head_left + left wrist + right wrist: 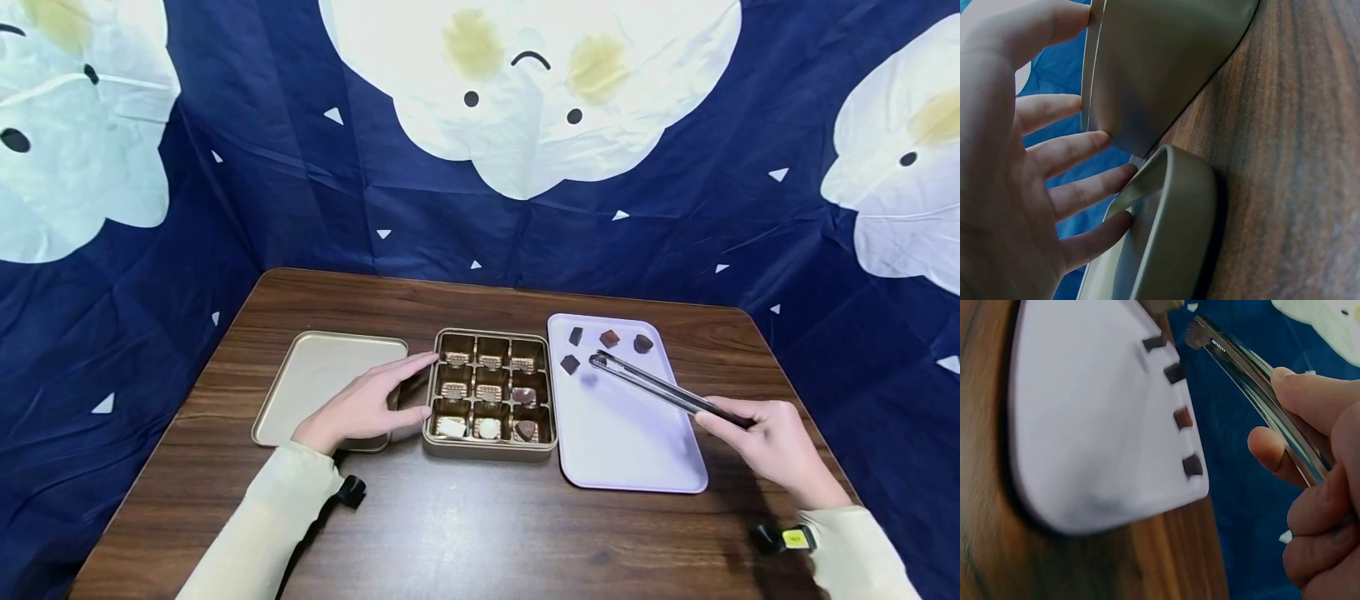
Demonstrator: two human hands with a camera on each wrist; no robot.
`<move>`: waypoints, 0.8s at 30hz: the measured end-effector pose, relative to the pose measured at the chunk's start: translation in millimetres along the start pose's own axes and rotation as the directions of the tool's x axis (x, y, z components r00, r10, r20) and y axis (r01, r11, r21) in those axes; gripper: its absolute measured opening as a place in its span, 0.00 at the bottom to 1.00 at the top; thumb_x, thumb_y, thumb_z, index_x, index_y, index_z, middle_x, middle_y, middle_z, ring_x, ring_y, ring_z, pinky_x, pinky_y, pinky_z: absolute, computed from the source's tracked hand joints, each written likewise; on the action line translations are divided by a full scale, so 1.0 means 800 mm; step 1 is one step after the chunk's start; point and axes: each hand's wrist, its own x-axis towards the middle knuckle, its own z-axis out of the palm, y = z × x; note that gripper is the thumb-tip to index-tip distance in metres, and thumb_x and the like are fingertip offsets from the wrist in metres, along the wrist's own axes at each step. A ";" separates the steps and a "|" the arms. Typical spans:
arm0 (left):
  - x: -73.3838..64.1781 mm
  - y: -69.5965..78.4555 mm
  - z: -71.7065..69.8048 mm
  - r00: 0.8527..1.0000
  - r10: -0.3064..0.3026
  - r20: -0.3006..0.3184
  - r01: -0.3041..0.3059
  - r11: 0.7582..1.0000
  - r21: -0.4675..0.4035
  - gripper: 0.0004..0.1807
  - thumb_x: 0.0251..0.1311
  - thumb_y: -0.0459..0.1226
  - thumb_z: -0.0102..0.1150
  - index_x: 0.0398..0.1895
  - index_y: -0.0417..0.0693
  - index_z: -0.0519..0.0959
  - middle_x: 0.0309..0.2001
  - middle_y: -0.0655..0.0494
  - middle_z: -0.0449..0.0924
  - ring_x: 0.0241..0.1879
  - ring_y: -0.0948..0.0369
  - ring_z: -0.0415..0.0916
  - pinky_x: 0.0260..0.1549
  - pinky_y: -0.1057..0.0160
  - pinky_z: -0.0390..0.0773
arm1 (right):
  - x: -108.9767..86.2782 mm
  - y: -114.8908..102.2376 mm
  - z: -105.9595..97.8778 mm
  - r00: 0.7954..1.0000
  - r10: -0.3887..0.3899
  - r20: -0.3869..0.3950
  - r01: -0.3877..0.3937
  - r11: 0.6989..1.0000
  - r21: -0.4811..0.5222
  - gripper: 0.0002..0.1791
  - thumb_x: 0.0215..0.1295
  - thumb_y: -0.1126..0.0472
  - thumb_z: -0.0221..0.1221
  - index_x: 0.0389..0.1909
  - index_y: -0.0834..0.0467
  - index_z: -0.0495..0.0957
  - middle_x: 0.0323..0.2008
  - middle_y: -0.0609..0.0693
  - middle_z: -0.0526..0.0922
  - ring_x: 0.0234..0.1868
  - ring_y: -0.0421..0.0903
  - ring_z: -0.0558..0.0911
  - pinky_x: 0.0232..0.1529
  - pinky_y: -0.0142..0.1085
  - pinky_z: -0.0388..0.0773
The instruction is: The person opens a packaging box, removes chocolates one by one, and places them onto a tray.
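Note:
My right hand (780, 442) grips metal tongs (667, 392), thumb and fingers curled round the handles. The tongs' tips hang over a pale lilac tray (630, 442), close together. Several chocolates lie at its far end: a thin dark one (575, 336), a reddish-brown one (609, 338), a round dark one (642, 343) and a dark square (570, 364). My left hand (367, 400) rests its fingertips and thumb against the left side of a gold tin (487, 452), fingers spread. In the tin's front row sit two white chocolates and a brown one (527, 430); a glossy brown one (524, 395) lies behind.
The gold lid (315, 375) lies left of the tin, partly under my left hand and forearm. The tray stands right beside the tin. A dark blue cloth (450, 225) with cloud prints hangs behind the wooden table (480, 517).

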 end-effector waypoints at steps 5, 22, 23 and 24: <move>0.000 0.001 -0.001 1.000 0.007 -0.001 -0.007 1.000 0.008 0.47 0.67 0.58 0.66 0.84 0.55 0.60 0.80 0.52 0.63 0.78 0.50 0.62 0.76 0.43 0.63 | -0.007 0.019 0.002 1.000 -0.017 -0.019 0.016 0.999 -0.041 0.12 0.53 0.68 0.79 0.40 0.60 0.93 0.30 0.46 0.91 0.19 0.29 0.69 0.15 0.25 0.64; 0.000 0.002 -0.001 1.000 0.011 0.002 -0.011 1.000 -0.005 0.46 0.67 0.57 0.66 0.84 0.54 0.60 0.81 0.54 0.62 0.78 0.49 0.61 0.76 0.43 0.62 | -0.007 0.037 0.009 0.996 -0.093 -0.009 0.091 0.986 -0.141 0.13 0.50 0.66 0.80 0.39 0.59 0.93 0.31 0.51 0.92 0.22 0.22 0.71 0.22 0.19 0.69; 0.000 0.002 -0.001 1.000 0.010 0.002 -0.010 1.000 -0.004 0.46 0.67 0.57 0.66 0.84 0.54 0.60 0.81 0.54 0.62 0.78 0.49 0.61 0.76 0.43 0.62 | -0.006 0.037 0.009 0.995 -0.095 -0.009 0.093 0.985 -0.145 0.13 0.50 0.66 0.80 0.39 0.59 0.93 0.31 0.51 0.92 0.24 0.21 0.73 0.24 0.18 0.71; 0.000 0.002 -0.001 1.000 0.010 0.002 -0.010 1.000 -0.004 0.46 0.67 0.57 0.66 0.84 0.54 0.60 0.81 0.55 0.62 0.78 0.49 0.61 0.76 0.43 0.62 | -0.006 0.036 0.010 0.995 -0.100 -0.009 0.097 0.984 -0.149 0.13 0.50 0.66 0.80 0.39 0.59 0.93 0.31 0.50 0.92 0.27 0.20 0.76 0.27 0.17 0.73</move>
